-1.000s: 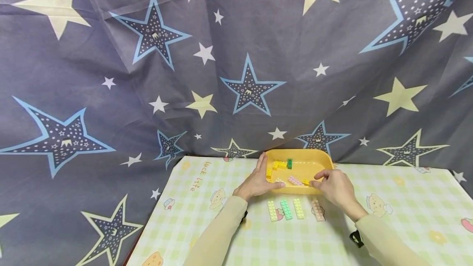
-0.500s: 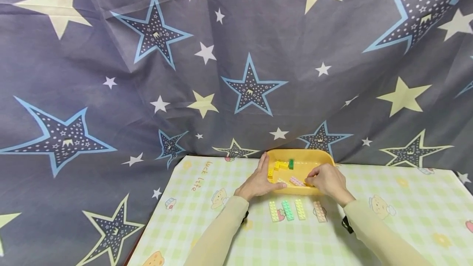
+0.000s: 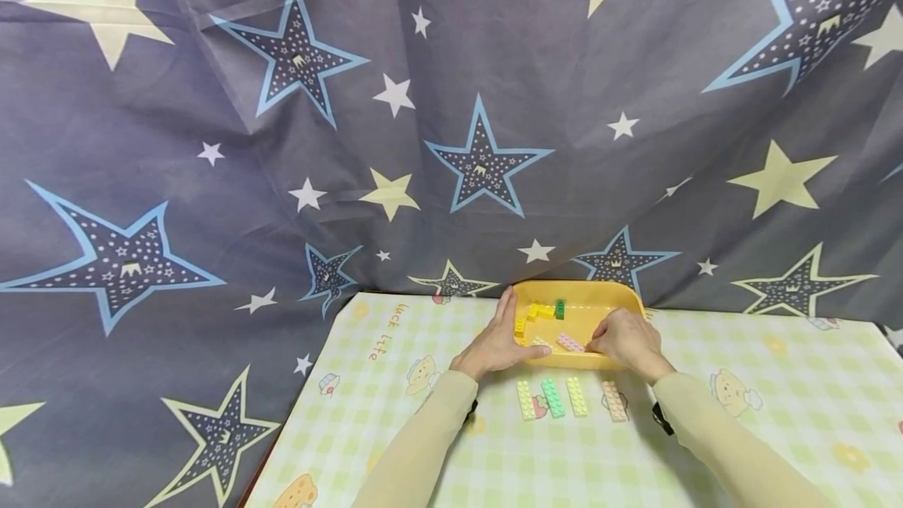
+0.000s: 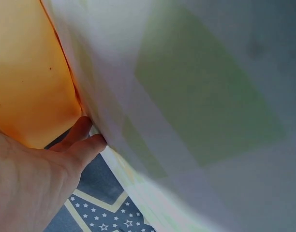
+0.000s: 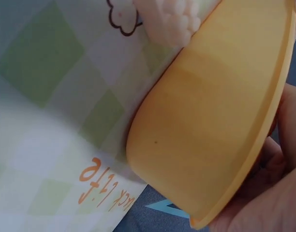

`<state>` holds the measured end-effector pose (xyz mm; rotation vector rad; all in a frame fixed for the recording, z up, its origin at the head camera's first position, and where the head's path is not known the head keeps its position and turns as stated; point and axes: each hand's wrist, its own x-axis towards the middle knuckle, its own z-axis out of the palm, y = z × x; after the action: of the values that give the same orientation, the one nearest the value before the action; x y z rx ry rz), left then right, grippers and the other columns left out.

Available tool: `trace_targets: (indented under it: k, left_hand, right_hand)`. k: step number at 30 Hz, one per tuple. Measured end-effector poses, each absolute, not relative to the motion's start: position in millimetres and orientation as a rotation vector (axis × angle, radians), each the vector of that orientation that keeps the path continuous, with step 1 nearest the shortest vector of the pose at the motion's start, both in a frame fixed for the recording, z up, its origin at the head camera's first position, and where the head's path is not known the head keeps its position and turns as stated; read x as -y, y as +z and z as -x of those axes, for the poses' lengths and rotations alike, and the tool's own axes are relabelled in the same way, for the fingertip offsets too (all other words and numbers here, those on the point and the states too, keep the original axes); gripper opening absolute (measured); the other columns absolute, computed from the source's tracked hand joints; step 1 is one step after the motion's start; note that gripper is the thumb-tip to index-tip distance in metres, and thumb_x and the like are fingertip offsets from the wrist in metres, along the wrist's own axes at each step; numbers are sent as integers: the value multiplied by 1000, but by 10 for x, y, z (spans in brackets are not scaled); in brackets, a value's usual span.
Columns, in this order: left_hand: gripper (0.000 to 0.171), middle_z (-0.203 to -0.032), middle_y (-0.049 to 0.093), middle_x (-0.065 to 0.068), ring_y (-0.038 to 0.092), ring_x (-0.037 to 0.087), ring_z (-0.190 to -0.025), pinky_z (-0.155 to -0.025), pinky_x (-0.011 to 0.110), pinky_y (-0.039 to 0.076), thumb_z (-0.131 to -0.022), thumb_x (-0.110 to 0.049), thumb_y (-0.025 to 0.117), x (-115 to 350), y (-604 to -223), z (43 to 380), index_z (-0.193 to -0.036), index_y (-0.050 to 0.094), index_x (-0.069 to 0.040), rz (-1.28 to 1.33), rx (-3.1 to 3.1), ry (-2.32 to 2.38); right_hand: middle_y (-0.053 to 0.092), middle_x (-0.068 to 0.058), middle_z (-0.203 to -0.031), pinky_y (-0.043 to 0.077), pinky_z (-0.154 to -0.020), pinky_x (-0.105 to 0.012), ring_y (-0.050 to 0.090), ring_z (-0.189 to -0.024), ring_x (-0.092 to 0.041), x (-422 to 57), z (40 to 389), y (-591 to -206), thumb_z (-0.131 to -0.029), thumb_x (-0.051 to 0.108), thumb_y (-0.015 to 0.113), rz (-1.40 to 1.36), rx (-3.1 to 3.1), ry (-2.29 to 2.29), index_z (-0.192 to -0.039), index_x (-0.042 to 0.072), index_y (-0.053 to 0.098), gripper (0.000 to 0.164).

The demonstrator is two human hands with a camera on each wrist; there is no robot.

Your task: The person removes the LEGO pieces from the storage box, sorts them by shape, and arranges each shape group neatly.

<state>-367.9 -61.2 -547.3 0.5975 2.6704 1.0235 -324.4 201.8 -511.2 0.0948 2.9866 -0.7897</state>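
Note:
A yellow plastic bin (image 3: 578, 362) stands at the back of the table. My left hand (image 3: 494, 342) holds its left end, the thumb over the front rim and the fingers along the outer wall. My right hand (image 3: 628, 339) reaches into the bin's right part with curled fingers; its fingertips are hidden, so whether they pinch a brick cannot be seen. Just left of them lies a pink brick (image 3: 570, 342). Yellow bricks (image 3: 542, 311), a dark green brick (image 3: 560, 309) and a pale brick (image 3: 542, 342) by my left thumb also lie in the bin.
Before the bin, a row of long bricks lies on the checked cloth: a pale yellow brick (image 3: 525, 400), a mint green brick (image 3: 553, 397), another yellow brick (image 3: 577, 396) and, farther right, a peach brick (image 3: 614, 400). A star-patterned curtain (image 3: 353, 139) hangs behind the table.
My right hand has moved left and deeper into the bin, covering a small yellow brick that showed at its fingertips. My left hand has stayed on the bin. The view has shifted slightly.

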Motion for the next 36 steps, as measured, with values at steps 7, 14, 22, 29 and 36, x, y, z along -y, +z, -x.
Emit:
trace_targets:
  k: [7, 14, 22, 29, 36]
  left_hand:
    - [130, -187, -13, 0, 24, 37, -170, -132, 52, 39, -91, -63, 81, 619, -5466, 3670, -177, -5, -15, -603, -2683, 1009]
    - [130, -187, -11, 1, 27, 36, -170, -131, 52, 40, -91, -61, 82, 613, -5469, 3682, -177, -3, -13, -611, -2689, 1021]
    - [130, -187, -12, 0, 25, 38, -170, -132, 53, 39, -91, -62, 82, 608, -5471, 3681, -177, -4, -13, -607, -2678, 1028]
    - [132, -187, -12, -1, 26, 38, -170, -131, 53, 40, -91, -61, 83, 603, -5481, 3695, -177, -4, -13, -599, -2688, 1019]
    - [131, -187, -11, 0, 25, 36, -170, -133, 52, 38, -90, -62, 83, 600, -5491, 3698, -177, -3, -13, -600, -2679, 1032]
  right_hand:
    - [85, -4, -94, 58, -70, -45, 73, -85, -25, -2007, 3245, -5112, -83, 26, 94, -49, -2975, -803, -80, 18, 86, 12]
    - [83, 0, -88, 54, -64, -37, 68, -77, -18, -2060, 3342, -5155, -84, 24, 87, 5, -2906, -762, -78, 17, 84, 10]
    - [81, 2, -88, 56, -64, -37, 68, -78, -19, -2154, 3605, -5426, -82, 30, 89, 2, -2853, -713, -78, 19, 82, 13]
    - [80, -3, -89, 57, -65, -35, 66, -76, -21, -2042, 3474, -5162, -85, 18, 82, -18, -2816, -688, -76, 14, 80, 10]
    - [82, -3, -90, 55, -67, -32, 68, -78, -19, -1984, 3407, -5106, -85, 19, 85, -35, -2851, -727, -79, 12, 81, 10]
